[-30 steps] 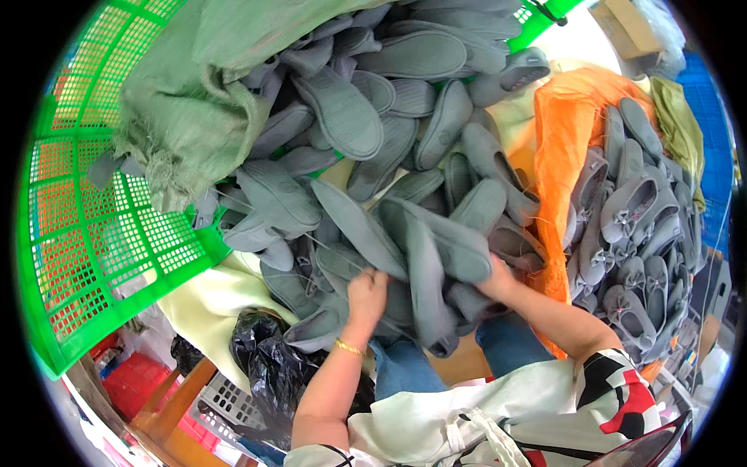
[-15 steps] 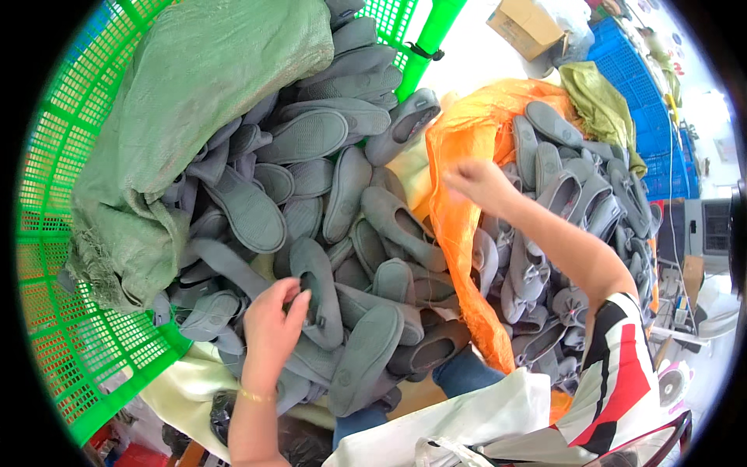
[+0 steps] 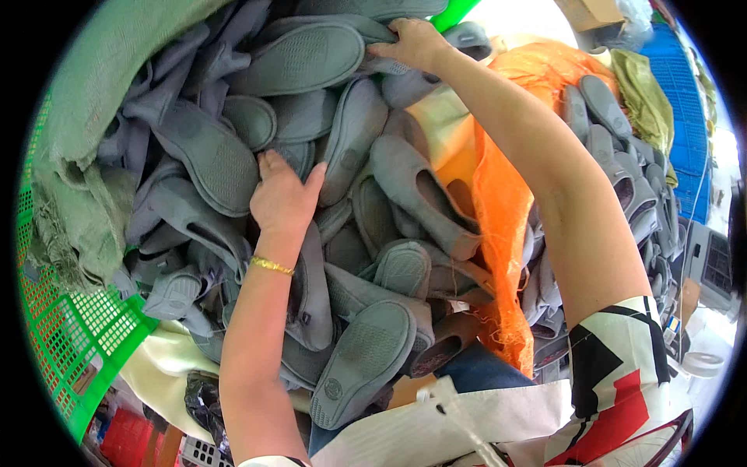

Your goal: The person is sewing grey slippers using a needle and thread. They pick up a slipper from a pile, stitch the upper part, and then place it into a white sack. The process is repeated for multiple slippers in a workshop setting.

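The bare right hand (image 3: 416,43) has moved from beside the orange sack to the top of the frame, and the bare left hand (image 3: 284,194) has gone farther up the pile.

Nearest, at the bottom, is a white cloth apron (image 3: 498,416) over blue jeans (image 3: 486,370). Just above it lies a soft grey shoe, sole up (image 3: 364,362), with a small round mark too blurry to read. The big pile of grey shoes (image 3: 424,194) fills the middle. The left hand's thumb is spread from its fingers, down among the soles. The right hand's fingers touch a long grey shoe's end (image 3: 373,29); I cannot tell if they pinch it.

A shiny orange woven sack (image 3: 502,226) stands right of the middle, a dull green woven sack (image 3: 78,156) at the left. Blue plastic crates (image 3: 681,117) are far off, upper right.
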Available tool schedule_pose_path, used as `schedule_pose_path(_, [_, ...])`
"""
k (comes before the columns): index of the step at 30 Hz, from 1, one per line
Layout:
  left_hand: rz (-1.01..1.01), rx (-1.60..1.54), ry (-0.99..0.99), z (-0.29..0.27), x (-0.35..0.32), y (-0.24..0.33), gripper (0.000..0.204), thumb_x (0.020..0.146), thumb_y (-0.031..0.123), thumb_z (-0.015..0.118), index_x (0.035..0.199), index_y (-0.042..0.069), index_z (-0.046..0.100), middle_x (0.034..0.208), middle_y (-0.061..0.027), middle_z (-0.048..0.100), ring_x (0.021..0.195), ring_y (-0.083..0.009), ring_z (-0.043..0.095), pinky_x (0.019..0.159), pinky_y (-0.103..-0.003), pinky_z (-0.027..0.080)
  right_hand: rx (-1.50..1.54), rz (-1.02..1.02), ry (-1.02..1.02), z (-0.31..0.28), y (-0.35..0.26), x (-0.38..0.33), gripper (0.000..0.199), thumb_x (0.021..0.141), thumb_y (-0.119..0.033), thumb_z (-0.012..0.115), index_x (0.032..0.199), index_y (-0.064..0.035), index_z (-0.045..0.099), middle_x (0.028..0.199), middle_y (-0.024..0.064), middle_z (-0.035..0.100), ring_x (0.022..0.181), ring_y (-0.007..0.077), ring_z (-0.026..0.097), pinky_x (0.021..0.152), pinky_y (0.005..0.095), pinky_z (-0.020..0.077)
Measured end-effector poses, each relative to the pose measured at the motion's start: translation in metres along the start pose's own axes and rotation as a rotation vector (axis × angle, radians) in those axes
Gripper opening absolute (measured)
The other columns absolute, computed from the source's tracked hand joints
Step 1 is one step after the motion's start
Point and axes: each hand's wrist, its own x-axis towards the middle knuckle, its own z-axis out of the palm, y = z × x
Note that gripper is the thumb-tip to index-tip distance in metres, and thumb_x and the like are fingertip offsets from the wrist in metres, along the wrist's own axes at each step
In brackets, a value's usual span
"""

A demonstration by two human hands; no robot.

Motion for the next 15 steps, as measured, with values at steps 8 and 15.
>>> schedule_pose_path(8, [0.219, 0.279, 0.096, 0.014, 0.007, -0.019, 0.074, 0.084, 0.047, 0.069, 0.128, -0.009, 0.053, 0.125, -0.0270, 0.060, 0.105, -0.0341, 0.064, 0.085, -0.041, 0.056, -0.030, -0.109, -0.038, 0.086, -0.036, -0.098, 0.031, 0.083, -0.028, 0.071, 0.098, -0.0011, 0.065, 0.105, 0.0187, 0.063, 0.103, 0.0347, 0.062, 0.090, 0.0428, 0.0520])
schedule_pose_path(15, [-0.047, -0.218, 0.074, 0.031, 0.014, -0.026, 0.078, 0.075, 0.033, 0.077, 0.137, 0.000, 0.043, 0.130, -0.0228, 0.052, 0.120, -0.0421, 0.051, 0.100, -0.047, 0.046, -0.116, -0.241, -0.084, 0.084, -0.049, -0.151, 0.023, 0.084, -0.023, 0.063, 0.096, -0.0028, 0.066, 0.097, 0.0169, 0.062, 0.094, 0.0342, 0.063, 0.079, 0.0431, 0.0557])
